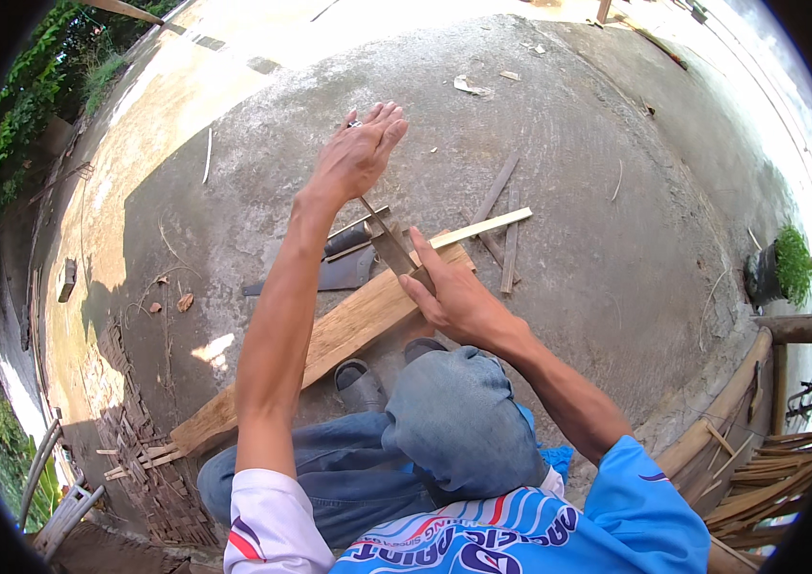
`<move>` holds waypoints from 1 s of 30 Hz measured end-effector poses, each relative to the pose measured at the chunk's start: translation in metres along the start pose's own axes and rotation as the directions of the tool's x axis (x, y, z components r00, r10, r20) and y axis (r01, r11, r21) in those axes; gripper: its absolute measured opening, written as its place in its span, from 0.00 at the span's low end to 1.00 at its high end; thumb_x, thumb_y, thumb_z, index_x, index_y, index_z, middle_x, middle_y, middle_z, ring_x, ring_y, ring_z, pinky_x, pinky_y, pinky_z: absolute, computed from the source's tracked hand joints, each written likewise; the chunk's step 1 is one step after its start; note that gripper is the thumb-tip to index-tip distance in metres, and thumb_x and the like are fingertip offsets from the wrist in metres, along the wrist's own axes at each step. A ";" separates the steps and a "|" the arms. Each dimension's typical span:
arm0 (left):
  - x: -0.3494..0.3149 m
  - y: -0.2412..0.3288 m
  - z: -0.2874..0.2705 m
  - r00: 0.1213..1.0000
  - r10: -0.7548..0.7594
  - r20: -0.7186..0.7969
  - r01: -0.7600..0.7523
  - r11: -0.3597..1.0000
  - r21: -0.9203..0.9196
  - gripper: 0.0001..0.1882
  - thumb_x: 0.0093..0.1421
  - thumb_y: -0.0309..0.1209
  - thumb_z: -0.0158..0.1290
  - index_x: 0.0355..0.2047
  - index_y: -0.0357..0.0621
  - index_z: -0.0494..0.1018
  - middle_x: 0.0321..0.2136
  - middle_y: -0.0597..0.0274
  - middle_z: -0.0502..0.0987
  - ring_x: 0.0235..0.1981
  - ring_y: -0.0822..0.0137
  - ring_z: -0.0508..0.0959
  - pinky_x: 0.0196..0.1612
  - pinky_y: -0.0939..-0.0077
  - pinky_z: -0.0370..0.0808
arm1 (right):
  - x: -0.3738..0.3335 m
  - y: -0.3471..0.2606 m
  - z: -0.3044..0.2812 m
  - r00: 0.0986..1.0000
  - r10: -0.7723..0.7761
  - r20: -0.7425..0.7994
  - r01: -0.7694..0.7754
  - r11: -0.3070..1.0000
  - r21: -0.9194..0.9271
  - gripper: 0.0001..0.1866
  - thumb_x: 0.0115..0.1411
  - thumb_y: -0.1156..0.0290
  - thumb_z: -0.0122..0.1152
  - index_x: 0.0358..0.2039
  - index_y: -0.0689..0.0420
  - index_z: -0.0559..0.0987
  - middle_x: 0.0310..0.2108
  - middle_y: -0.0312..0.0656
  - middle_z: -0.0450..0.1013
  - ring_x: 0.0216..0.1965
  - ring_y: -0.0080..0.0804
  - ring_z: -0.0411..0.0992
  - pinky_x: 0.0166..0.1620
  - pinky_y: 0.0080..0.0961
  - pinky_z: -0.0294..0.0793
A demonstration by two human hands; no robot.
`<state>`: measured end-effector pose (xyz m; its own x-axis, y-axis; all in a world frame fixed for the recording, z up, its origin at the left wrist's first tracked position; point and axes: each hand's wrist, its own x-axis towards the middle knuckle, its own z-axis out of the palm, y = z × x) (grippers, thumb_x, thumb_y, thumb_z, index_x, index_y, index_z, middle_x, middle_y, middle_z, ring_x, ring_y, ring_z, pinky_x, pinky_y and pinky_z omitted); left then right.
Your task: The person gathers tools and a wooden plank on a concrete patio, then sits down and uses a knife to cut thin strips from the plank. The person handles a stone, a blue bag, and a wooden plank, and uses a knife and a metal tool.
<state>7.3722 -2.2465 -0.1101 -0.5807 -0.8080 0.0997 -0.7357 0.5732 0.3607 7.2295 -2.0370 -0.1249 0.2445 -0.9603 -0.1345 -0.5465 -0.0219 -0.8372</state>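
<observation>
My left hand [358, 153] is raised over the concrete, its back toward me and its fingers stretched out; something small and metallic shows at one finger. From beneath it, a narrow flat metal blade [389, 247] slants down to my right hand [458, 297]. The right thumb and fingers close around the blade's broad brownish end, just above a thick wooden plank [339, 335]. A thin pale wood strip [487, 226] runs out to the right from under my right fingers. Beside the plank lies a handsaw [334, 274], with a dark cylindrical object [348, 239] next to it.
My sandalled foot [360, 385] and bent knee [463, 411] are close against the plank. Grey wood offcuts [509, 244] lie to the right. A potted plant [779, 268] stands at far right, above stacked slats [779, 478]. A dark block [67, 280] sits at left.
</observation>
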 end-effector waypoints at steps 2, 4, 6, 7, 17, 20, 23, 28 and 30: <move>-0.020 0.015 -0.031 1.000 -0.003 -0.027 0.005 0.998 0.056 0.38 0.71 0.60 0.22 0.69 0.49 0.57 0.70 0.66 0.56 0.72 0.64 0.51 0.75 0.63 0.43 | -0.007 -0.023 -0.012 0.997 -0.001 0.072 -0.004 0.997 0.071 0.38 0.69 0.60 0.52 0.70 0.68 0.50 0.48 0.70 0.72 0.53 0.63 0.72 0.56 0.45 0.67; -0.022 -0.001 -0.007 0.990 -0.042 -0.137 0.042 0.999 -0.001 0.37 0.71 0.59 0.23 0.69 0.48 0.58 0.70 0.65 0.56 0.72 0.64 0.53 0.75 0.63 0.43 | 0.003 -0.002 0.000 0.996 -0.090 0.008 0.090 0.996 -0.019 0.38 0.69 0.61 0.52 0.68 0.72 0.49 0.32 0.64 0.73 0.37 0.61 0.74 0.43 0.46 0.70; -0.038 -0.028 0.058 0.971 -0.227 0.069 0.230 0.972 -0.046 0.35 0.73 0.56 0.23 0.68 0.47 0.58 0.70 0.63 0.56 0.71 0.62 0.54 0.75 0.61 0.45 | 0.015 0.035 0.024 0.995 -0.096 0.018 0.097 0.995 -0.038 0.39 0.68 0.62 0.53 0.67 0.75 0.48 0.25 0.61 0.74 0.29 0.60 0.75 0.37 0.47 0.72; -0.028 -0.025 0.053 0.981 -0.191 0.015 0.192 0.977 -0.096 0.34 0.73 0.54 0.25 0.69 0.46 0.58 0.70 0.61 0.56 0.72 0.61 0.53 0.74 0.61 0.46 | 0.026 0.047 0.023 0.996 -0.087 0.031 0.088 0.996 -0.028 0.40 0.68 0.62 0.54 0.67 0.75 0.48 0.26 0.62 0.74 0.30 0.60 0.75 0.38 0.47 0.72; -0.064 -0.040 0.071 0.962 -0.248 -0.114 0.236 0.965 -0.110 0.31 0.73 0.53 0.32 0.64 0.45 0.66 0.62 0.52 0.69 0.68 0.57 0.61 0.73 0.61 0.50 | 0.030 0.085 0.054 0.987 -0.140 0.076 0.141 0.990 0.000 0.29 0.64 0.64 0.56 0.60 0.68 0.64 0.37 0.67 0.75 0.42 0.63 0.75 0.46 0.45 0.74; -0.080 -0.062 0.062 0.840 -0.402 -0.365 0.135 0.806 -0.576 0.34 0.71 0.57 0.35 0.55 0.41 0.75 0.49 0.48 0.80 0.56 0.57 0.77 0.68 0.61 0.60 | 0.031 0.081 0.061 0.994 -0.053 0.095 0.054 0.998 -0.011 0.26 0.59 0.63 0.60 0.54 0.66 0.71 0.36 0.63 0.77 0.40 0.60 0.77 0.45 0.43 0.76; -0.130 -0.056 0.065 0.814 -0.546 -0.198 -0.072 0.243 -0.967 0.39 0.69 0.62 0.36 0.49 0.36 0.78 0.38 0.49 0.83 0.43 0.58 0.82 0.60 0.61 0.69 | 0.046 0.070 0.038 0.917 0.233 0.324 -0.273 0.958 0.083 0.22 0.56 0.65 0.60 0.47 0.69 0.76 0.35 0.62 0.78 0.39 0.54 0.79 0.43 0.41 0.78; -0.117 0.025 0.084 0.762 -0.613 -0.207 0.151 0.480 -0.864 0.19 0.54 0.32 0.70 0.44 0.36 0.79 0.28 0.70 0.78 0.30 0.81 0.73 0.34 0.86 0.69 | 0.069 0.063 0.017 0.899 0.369 0.236 -0.334 0.926 -0.176 0.21 0.54 0.66 0.62 0.37 0.75 0.79 0.35 0.65 0.78 0.37 0.52 0.81 0.40 0.40 0.79; -0.111 0.010 0.090 0.747 -0.605 -0.276 0.174 0.579 -0.797 0.17 0.56 0.33 0.69 0.42 0.37 0.80 0.28 0.71 0.78 0.29 0.82 0.72 0.32 0.84 0.68 | 0.066 0.058 0.018 0.915 0.330 0.231 -0.290 0.938 -0.191 0.20 0.54 0.66 0.62 0.37 0.75 0.79 0.35 0.66 0.78 0.36 0.53 0.81 0.39 0.40 0.80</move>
<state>7.3977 -2.1386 -0.2007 0.1073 -0.9878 0.1127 -0.2490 0.0830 0.9649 7.2290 -2.0965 -0.1918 0.2284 -0.8220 -0.5217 -0.7367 0.2044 -0.6446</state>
